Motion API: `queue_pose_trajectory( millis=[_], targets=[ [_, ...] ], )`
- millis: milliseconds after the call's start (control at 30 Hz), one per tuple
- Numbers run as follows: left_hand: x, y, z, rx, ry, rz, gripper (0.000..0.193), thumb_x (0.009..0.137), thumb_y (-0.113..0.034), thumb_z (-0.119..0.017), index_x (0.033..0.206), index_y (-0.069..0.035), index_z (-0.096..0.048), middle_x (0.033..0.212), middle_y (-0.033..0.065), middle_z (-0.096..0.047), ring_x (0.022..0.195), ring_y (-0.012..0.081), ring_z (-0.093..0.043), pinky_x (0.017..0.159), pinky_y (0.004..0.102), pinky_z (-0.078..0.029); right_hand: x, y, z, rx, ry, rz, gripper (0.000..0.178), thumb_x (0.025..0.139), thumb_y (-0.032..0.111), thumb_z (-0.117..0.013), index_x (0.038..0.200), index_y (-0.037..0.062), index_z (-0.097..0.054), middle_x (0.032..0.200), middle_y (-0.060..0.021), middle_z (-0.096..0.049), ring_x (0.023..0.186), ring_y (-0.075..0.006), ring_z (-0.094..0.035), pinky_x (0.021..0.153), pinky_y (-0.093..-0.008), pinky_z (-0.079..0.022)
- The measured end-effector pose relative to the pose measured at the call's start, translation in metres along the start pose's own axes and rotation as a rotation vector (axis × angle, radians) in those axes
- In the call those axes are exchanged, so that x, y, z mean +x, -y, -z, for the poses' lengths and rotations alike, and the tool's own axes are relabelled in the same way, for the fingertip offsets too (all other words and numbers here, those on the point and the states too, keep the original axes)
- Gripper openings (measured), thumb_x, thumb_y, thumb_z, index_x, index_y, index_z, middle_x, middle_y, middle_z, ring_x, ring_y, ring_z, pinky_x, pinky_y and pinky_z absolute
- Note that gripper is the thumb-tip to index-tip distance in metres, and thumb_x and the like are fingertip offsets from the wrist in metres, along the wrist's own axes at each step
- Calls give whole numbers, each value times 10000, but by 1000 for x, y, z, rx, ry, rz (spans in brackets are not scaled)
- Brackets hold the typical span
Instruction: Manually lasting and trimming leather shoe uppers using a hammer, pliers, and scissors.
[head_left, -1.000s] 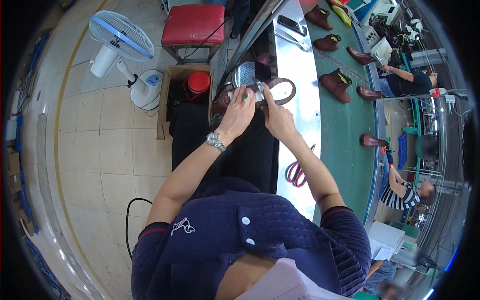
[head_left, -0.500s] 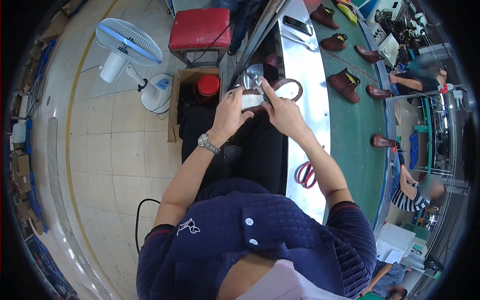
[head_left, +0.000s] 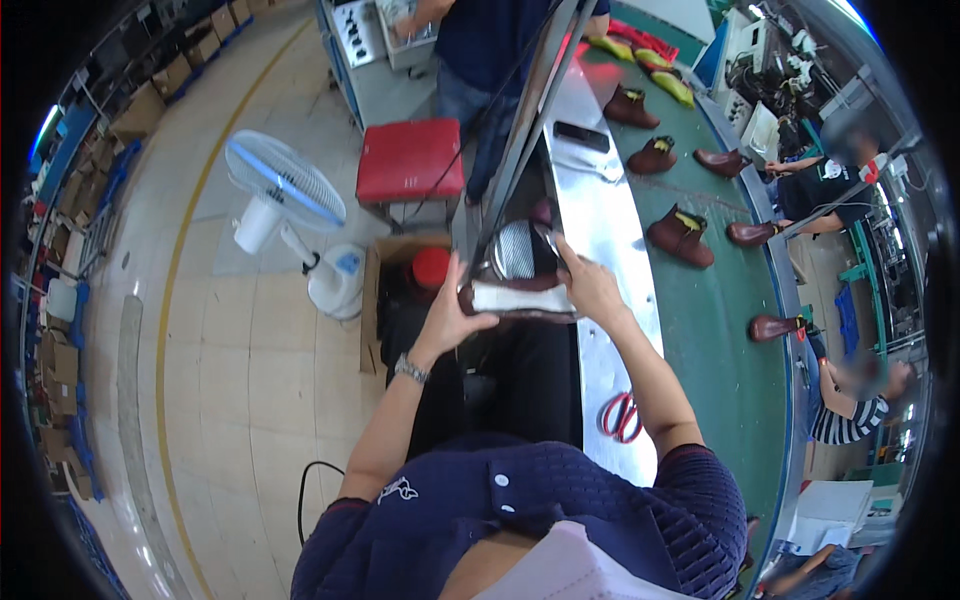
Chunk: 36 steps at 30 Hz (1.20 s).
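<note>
A brown shoe (head_left: 520,298) lies sole side up above my lap, its underside a long white strip edged in brown. My left hand (head_left: 447,315) grips its left end, with the thumb along the near edge and the fingers raised on the far side. At the right end, my right hand (head_left: 592,285) is closed around a slim metal tool (head_left: 550,245), which angles up from the fingers; its kind is unclear. The shoe's right end is partly hidden by this hand. Just beyond the shoe sits a round, silvery ribbed object (head_left: 513,250).
A metal ledge (head_left: 622,240) on my right holds a phone (head_left: 581,136) and red-handled scissors (head_left: 621,416). Several brown boots (head_left: 681,236) stand on the green belt beside it. To the left are a cardboard box (head_left: 370,300), a fan (head_left: 285,180) and a red stool (head_left: 410,160). People work nearby.
My view has tilted up, so the scene sits lower. The right hand has moved off the middle of the white underside to the shoe's right end; the left still holds the left end.
</note>
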<state>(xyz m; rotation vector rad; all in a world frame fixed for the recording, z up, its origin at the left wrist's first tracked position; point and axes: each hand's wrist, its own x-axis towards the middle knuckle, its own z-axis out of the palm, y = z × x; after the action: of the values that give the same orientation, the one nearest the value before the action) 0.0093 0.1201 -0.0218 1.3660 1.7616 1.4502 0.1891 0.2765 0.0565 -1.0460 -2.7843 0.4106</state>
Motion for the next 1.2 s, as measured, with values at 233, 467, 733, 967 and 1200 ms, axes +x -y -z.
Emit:
queue_pose_trajectory(
  millis=[233,467,733,967,1200],
  targets=[
    [-55,-27,-9,-821,244,878,989,768,-214,-705,1396,-218,60,1278,99,-399,1073,203,-487,847,411,-448,-79,14,-1,241,218,-21,552,832,177,-515,1340,157,-301,883,-234,-609,782,-430,-579,710,-491,-452],
    [-45,-20,-17,-838,200,709,741,688,-177,-760,1285,-53,-339,1159,88,-499,1041,181,-506,888,333,-429,-130,0,-70,333,-34,-287,596,832,182,-546,1362,146,-275,855,-260,-609,773,-439,-585,678,-477,-454],
    [-45,-63,19,-498,147,216,1066,586,-105,-814,1403,-73,-130,1305,122,-389,1191,214,-403,1000,334,-332,-139,-48,-68,-5,12,-652,648,800,208,-597,1369,168,-289,942,-237,-554,827,-378,-579,708,-445,-452],
    [-50,-65,41,-292,108,16,1150,565,-94,-821,1424,-154,-58,1317,158,-379,1190,234,-429,982,340,-360,-137,-55,-83,-114,-163,-310,550,773,81,-594,1294,116,-421,1203,-189,-473,1129,-372,-428,946,-427,-361],
    [-55,-52,41,-355,177,46,1227,539,-121,-847,1420,-131,6,1393,140,-288,1241,245,-360,1020,363,-327,-110,41,-71,457,-225,10,563,706,49,-669,1236,92,-483,1190,-143,-485,1118,-319,-449,952,-381,-370]
  ],
)
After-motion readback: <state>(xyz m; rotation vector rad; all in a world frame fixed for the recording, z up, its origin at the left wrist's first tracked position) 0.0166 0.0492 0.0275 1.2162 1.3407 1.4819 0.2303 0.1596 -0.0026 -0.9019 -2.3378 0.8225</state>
